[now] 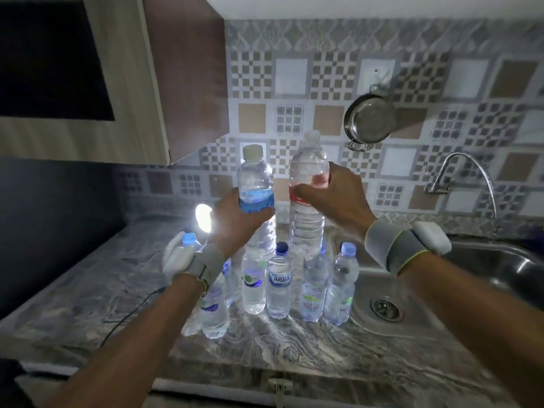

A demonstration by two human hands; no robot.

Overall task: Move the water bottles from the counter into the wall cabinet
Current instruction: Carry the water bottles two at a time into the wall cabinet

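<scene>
Fingers of left hand (232, 219) grip blue-label bottle (255, 184); right hand (332, 195) red-label bottle (309, 184), base hidden.

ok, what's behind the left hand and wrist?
The left hand holds a blue-label bottle. Behind the wrist stand a blue-capped bottle and two more, partly covered; a bright glare hides the wall there.

Steel pan (370, 120) hung on tiled wall (294, 75); faucet (459, 178) mounted above sink (500, 269) at counter's right end.

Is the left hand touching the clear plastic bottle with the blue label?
Touching. The head view shows the left hand wrapped around the blue-labelled clear plastic bottle, fingers closed on the label band, holding it above the counter.
</scene>
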